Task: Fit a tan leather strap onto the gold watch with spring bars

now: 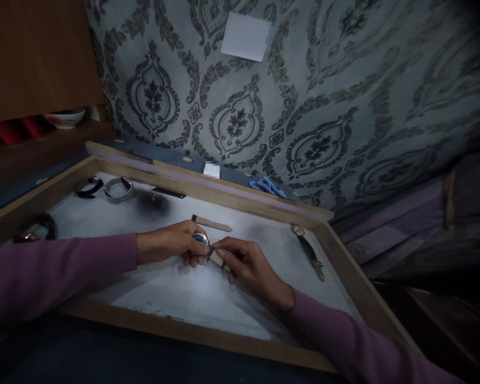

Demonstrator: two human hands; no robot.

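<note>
Near the middle of a wooden-framed tray (pixel 176 320), my left hand (pixel 180 242) grips a round watch face (pixel 200 239) with a silver rim. My right hand (pixel 248 264) is closed on a light tan watch strap (pixel 219 260), whose end meets the watch face between the two hands. Whether the strap is joined to the watch cannot be made out. Just beyond the hands, a second strap piece (pixel 213 222) lies flat on the tray's pale surface.
At the tray's left are a black-strapped watch (pixel 89 188), a silver watch (pixel 119 190) and a dark watch (pixel 35 228). A black and gold watch (pixel 309 250) lies right. Behind the tray's back edge are a blue cloth (pixel 268 186) and a patterned wall (pixel 240 117).
</note>
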